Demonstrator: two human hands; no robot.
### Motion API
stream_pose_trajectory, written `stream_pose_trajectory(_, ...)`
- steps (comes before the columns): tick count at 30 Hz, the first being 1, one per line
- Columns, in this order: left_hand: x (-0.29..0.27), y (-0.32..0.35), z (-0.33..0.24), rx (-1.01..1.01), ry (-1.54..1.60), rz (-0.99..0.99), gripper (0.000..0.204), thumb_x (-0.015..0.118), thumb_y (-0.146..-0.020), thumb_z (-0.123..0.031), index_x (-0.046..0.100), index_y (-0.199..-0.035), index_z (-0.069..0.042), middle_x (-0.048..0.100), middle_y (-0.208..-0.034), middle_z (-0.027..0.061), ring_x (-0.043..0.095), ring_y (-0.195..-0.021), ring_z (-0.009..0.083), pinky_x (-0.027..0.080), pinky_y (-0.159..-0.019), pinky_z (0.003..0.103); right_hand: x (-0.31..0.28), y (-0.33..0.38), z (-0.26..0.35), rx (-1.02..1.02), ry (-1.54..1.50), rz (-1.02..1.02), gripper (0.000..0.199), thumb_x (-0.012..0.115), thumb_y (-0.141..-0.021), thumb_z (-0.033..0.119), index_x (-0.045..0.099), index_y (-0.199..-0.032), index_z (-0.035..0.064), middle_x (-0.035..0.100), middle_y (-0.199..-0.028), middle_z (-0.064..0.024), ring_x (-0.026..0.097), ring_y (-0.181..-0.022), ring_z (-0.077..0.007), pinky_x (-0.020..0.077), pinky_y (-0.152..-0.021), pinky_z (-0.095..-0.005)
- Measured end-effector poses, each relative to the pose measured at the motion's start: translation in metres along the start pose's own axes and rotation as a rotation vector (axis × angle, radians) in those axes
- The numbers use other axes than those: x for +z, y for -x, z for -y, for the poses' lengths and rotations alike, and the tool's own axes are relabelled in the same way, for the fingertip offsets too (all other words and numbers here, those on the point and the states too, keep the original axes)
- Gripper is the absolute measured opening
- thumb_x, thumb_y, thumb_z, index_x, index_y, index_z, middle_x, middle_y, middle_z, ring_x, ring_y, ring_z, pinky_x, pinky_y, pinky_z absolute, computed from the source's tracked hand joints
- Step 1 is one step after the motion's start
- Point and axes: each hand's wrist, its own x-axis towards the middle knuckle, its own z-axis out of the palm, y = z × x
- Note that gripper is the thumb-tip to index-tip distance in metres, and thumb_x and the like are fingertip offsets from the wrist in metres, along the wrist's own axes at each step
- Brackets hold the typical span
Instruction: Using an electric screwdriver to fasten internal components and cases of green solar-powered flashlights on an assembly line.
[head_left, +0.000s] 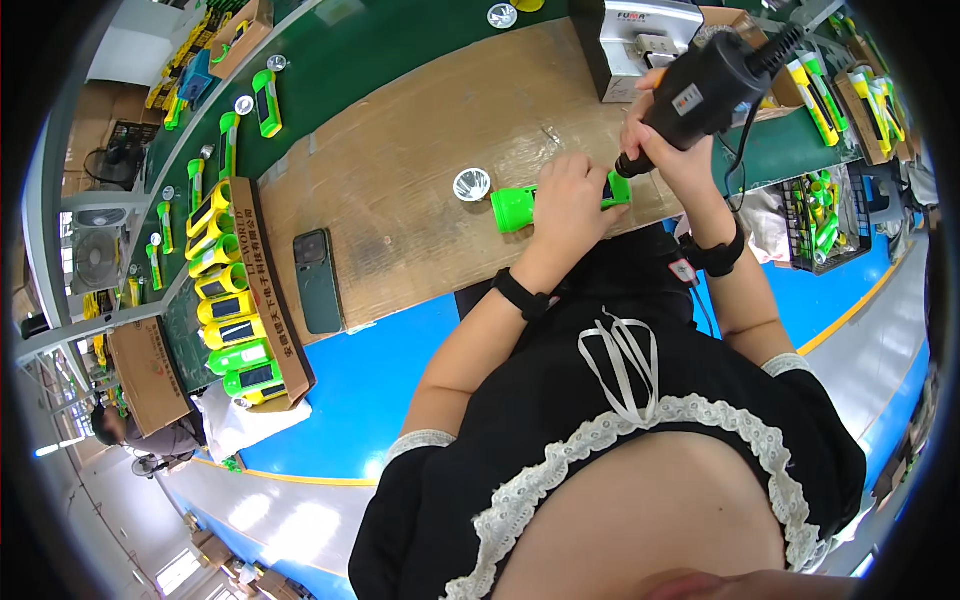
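Note:
A bright green flashlight body (513,208) lies on its side on a cardboard sheet (400,150), its wide end to the left. My left hand (572,200) is closed over its middle and presses it down. My right hand (675,150) grips a black electric screwdriver (697,92) slanting down to the left. The driver's nose meets the flashlight's narrow right end; whether the bit sits in a screw I cannot make out. A loose round silver reflector (472,184) rests on the cardboard just left of the flashlight's wide end.
A dark phone (318,280) lies left on the cardboard. Beyond it stands a carton (270,290) of green and yellow flashlights. A silver-and-black machine (640,50) stands at the back right. A black crate (825,220) holds green parts at right. The driver's cable (742,150) hangs beside my right wrist.

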Motion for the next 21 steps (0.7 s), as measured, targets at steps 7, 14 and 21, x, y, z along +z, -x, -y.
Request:
stream_pose_trajectory(7, -0.005, -0.003, -0.008, 0.064, -0.055, 0.102, 0.041, 0.076, -0.063, -0.028, 0.062, -0.094, -0.005, 0.051, -0.089, 0.0098, 0.050, -0.093, 0.0278, 0.039, -0.080, 0.039, -0.023, -0.028, 0.048, -0.403, -0.105, -0.188, 0.053, 0.059, -0.082, 0.010, 0.034, -0.127, -0.0024, 0.052, -0.072, -0.0095, 0.052, -0.059, -0.0189, 0.0468, -0.062, -0.0361)
stream_pose_trajectory(14, -0.005, 0.001, -0.009, 0.104, -0.151, 0.133, 0.039, 0.070, -0.070, -0.029, 0.058, -0.095, -0.001, 0.049, -0.091, 0.0120, 0.048, -0.091, 0.0283, 0.038, -0.080, 0.038, -0.045, -0.083, 0.028, -0.532, 0.081, -0.397, 0.022, 0.059, -0.082, -0.002, 0.054, -0.103, -0.0054, 0.060, -0.068, -0.0094, 0.059, -0.058, -0.0154, 0.0492, -0.057, -0.0292)
stream_pose_trajectory(21, -0.002, 0.006, -0.008, 0.150, -0.230, 0.166, 0.040, 0.067, -0.072, -0.029, 0.055, -0.099, 0.000, 0.050, -0.093, 0.0138, 0.049, -0.091, 0.0289, 0.039, -0.081, 0.039, -0.055, -0.099, 0.014, -0.350, 0.363, -0.361, 0.035, 0.059, -0.081, -0.002, 0.048, -0.115, -0.0051, 0.059, -0.069, -0.0089, 0.058, -0.058, -0.0154, 0.0476, -0.058, -0.0285)
